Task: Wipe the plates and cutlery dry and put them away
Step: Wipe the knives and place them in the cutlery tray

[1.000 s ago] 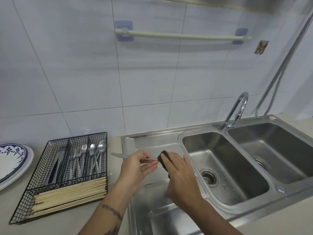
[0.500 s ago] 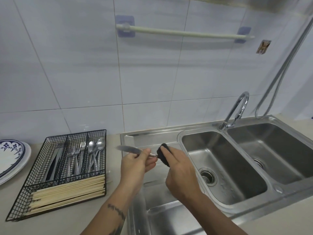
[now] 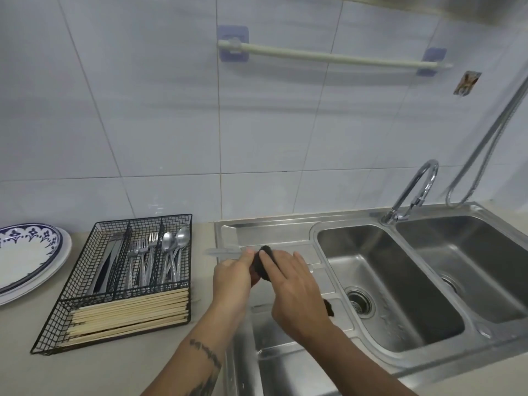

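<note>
a: what have i got on the feed?

b: i see the left hand (image 3: 233, 277) gripping a knife (image 3: 225, 250) over the sink's draining board (image 3: 285, 238), blade blurred and pointing left toward the wire basket (image 3: 85, 281).

a: and the other one?

b: the right hand (image 3: 294, 287) is clenched around a dark cloth (image 3: 261, 267), pressed up against the left hand where the knife handle sits.

a: where's the rest?

b: forks (image 3: 143, 250) and spoons (image 3: 175, 241) lie in the basket's compartments, chopsticks (image 3: 128, 312) across its front section. plates (image 3: 28, 252) are stacked on the counter, left of the basket.
</note>
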`<state>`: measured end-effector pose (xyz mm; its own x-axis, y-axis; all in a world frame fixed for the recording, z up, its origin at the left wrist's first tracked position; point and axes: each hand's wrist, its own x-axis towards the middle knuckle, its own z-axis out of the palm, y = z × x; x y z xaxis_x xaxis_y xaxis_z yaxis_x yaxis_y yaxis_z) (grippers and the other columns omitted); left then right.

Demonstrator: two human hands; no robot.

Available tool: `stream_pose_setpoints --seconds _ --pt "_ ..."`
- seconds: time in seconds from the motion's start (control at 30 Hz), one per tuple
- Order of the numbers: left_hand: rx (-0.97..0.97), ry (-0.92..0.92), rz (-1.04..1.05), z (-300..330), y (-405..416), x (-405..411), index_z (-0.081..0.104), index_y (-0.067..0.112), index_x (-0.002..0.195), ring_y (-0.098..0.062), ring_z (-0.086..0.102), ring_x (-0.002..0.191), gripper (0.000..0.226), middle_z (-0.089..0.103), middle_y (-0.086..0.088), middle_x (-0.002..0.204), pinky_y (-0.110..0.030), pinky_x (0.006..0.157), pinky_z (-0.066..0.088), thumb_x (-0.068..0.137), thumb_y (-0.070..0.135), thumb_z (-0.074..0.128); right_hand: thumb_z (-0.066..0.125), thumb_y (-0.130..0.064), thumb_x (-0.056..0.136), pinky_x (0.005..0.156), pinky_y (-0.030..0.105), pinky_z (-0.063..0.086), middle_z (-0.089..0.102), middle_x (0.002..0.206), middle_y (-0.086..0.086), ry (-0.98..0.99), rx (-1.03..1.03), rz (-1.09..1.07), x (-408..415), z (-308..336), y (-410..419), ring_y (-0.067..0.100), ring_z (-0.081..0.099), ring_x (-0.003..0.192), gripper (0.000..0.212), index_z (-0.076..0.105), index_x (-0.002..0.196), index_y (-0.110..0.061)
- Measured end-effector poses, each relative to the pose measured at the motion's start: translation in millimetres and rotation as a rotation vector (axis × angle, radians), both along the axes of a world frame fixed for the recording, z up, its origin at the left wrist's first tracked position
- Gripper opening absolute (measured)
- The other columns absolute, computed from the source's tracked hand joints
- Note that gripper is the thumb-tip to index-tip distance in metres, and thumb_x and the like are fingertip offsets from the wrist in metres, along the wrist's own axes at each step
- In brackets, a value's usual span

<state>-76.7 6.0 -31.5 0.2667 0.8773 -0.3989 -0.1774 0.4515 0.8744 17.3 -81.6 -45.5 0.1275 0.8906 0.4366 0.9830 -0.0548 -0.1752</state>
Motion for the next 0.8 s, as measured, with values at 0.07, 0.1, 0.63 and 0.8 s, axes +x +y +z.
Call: stream_pose_setpoints --seconds 0.07,0.1,0.63,0.8 --pt "0.026 -0.011 0.005 1.9 3.1 -3.4 0.074 0.001 0.096 -0.025 0.076 0.083 0.026 0.077 -0.016 0.082 -0.034 0.086 0.057 0.101 0.021 0.058 0.073 -0.007 0.063 0.111 0.042 0.034 0.058 0.127 0.006 -0.007 -0.01 -0.046 12.8 -1.3 -2.7 0.023 0.053 0.115 0.077 0.05 0.136 -0.012" --pt "0.037 -0.012 0.017 1.2 4.9 -6.6 0.073 0.002 0.095 -0.025 0.076 0.081 0.026 0.077 -0.016 0.08 -0.033 0.086 0.057 0.101 0.021 0.057 0.078 -0.009 0.06 0.109 0.044 0.037 0.06 0.123 0.005 0.005 -0.03 -0.072 20.7 -1.7 -6.7 0.024 0.055 0.11 0.079 0.051 0.134 -0.012" --pt "-0.206 0.322 -0.043 -3.3 60.4 -90.7 0.064 0.003 0.099 -0.013 0.03 0.043 0.028 0.036 0.0 0.051 -0.02 0.044 0.036 0.101 0.017 0.04 0.077 -0.008 0.075 0.085 0.034 0.054 0.062 0.123 0.001 0.099 -0.073 -0.054 3.6 10.5 26.8 0.022 0.059 0.104 0.069 0.051 0.139 -0.015" --pt "-0.259 0.433 0.093 1.3 86.8 -142.5 0.07 0.004 0.109 -0.015 0.028 0.048 0.033 0.036 -0.003 0.058 -0.023 0.046 0.032 0.099 0.007 0.039 0.083 0.004 0.061 0.08 0.038 0.056 0.065 0.12 0.006 0.106 -0.146 -0.038 -12.9 0.4 37.5 0.027 0.064 0.098 0.08 0.056 0.134 -0.011"
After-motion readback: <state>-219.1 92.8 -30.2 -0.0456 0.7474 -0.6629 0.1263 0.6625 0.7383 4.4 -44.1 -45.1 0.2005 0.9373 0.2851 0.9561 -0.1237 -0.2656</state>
